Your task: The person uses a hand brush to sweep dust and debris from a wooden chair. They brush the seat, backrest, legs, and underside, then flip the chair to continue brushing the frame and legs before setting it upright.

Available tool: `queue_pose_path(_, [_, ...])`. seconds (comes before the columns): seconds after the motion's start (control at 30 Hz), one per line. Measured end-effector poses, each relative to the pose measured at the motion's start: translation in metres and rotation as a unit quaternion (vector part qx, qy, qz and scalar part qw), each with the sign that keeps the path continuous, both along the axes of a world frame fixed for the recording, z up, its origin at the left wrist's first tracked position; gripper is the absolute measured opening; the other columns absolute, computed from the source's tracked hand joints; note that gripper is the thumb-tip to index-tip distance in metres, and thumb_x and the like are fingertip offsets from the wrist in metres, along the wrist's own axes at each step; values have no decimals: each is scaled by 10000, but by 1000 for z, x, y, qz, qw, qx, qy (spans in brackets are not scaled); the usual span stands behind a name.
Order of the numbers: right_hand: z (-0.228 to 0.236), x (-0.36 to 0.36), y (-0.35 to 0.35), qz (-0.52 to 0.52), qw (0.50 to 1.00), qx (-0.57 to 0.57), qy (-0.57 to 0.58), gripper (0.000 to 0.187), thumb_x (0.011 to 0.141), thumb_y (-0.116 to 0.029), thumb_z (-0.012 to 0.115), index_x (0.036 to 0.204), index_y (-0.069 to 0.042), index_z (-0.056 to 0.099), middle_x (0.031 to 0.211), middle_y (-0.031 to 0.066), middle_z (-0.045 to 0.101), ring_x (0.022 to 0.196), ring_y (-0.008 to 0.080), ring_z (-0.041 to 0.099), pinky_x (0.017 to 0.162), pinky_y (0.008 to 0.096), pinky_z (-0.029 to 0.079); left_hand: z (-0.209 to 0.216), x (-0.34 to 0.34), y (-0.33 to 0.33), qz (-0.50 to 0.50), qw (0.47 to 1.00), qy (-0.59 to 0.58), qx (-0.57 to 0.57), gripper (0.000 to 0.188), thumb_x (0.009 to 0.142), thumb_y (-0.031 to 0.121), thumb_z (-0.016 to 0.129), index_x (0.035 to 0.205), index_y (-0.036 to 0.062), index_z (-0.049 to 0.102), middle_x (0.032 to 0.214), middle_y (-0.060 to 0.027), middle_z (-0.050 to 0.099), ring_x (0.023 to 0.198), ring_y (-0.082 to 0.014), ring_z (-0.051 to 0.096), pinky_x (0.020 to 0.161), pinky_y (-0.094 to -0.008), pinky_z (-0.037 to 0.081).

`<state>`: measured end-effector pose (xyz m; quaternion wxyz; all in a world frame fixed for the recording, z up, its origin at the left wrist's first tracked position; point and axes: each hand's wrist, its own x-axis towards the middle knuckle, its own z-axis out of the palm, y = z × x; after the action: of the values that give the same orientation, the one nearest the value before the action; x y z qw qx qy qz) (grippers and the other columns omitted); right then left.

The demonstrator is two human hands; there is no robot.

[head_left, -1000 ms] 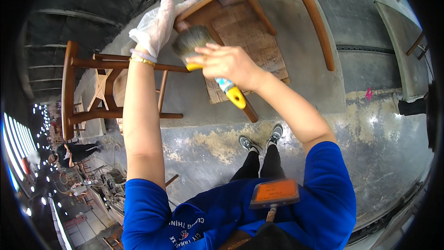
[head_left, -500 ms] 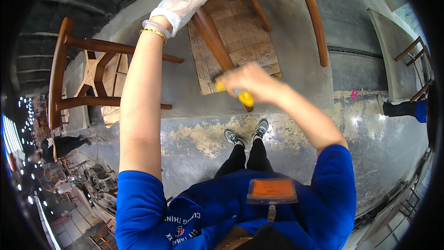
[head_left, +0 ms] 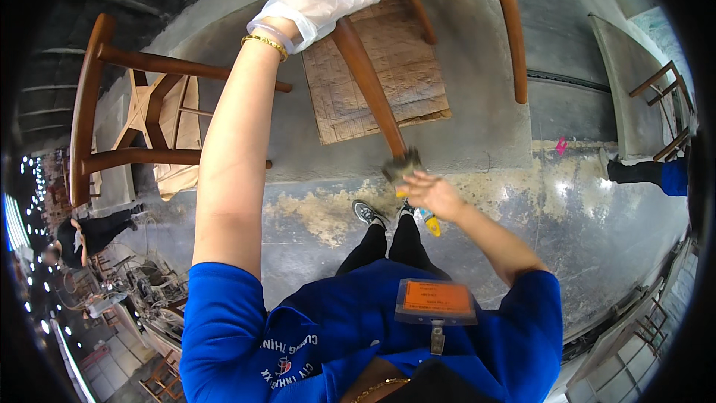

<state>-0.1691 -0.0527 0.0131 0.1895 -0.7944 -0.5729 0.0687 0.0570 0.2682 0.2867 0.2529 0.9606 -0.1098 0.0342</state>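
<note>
In a thin white glove, my left hand (head_left: 317, 6) grips the brown wooden chair frame (head_left: 367, 78) near the joint of its leg and rail. The frame is tipped, with one long leg slanting down toward me. My bare right hand (head_left: 432, 194) holds a yellow-handled brush (head_left: 432, 224) by its middle. Its dark bristles (head_left: 401, 166) touch the lower end of that slanting leg. Behind the leg lies a flat piece of brown cardboard (head_left: 388, 101) on a grey surface.
To the left stands another wooden chair frame (head_left: 149, 157), with pale crossed wooden parts (head_left: 145, 108) beyond it. A person in dark clothes (head_left: 101, 239) is at far left. Another person's leg (head_left: 634, 172) shows at the right, near a leaning grey board (head_left: 626, 82). Something small and pink (head_left: 561, 146) lies on the floor.
My right hand has moved the brush down the leg to its lower end, toward me. My left hand has shifted slightly right, still on the frame.
</note>
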Motion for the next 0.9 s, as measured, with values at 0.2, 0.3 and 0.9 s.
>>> queue_pose_path(0.2, [-46,-66,-83,-174,955,-101,219,136,757,-138,737,889,-168,730,1378,2,688,1224,263,655,958,416,545,4,-27,-28,-5,995,-63,83,487,952,352,691,1379,124,631,1298,-164,698,1212,-371,650,1053,-424,517])
queue_pose_path(0.3, [-51,-91,-116,-339,902,-47,263,94,743,-114,713,809,-181,703,1242,-10,745,1009,304,720,804,433,568,-5,-41,-45,-34,985,-160,62,406,958,250,670,1350,146,654,1302,-137,699,1181,-350,667,1025,-430,532])
queue_pose_path(0.9, [-63,-243,-259,-674,652,-181,296,126,824,-287,722,909,-233,798,951,130,769,900,389,731,810,473,591,-85,-198,-200,-193,957,-102,192,610,830,199,719,1404,62,566,1475,-140,579,1411,-357,500,1235,-565,279])
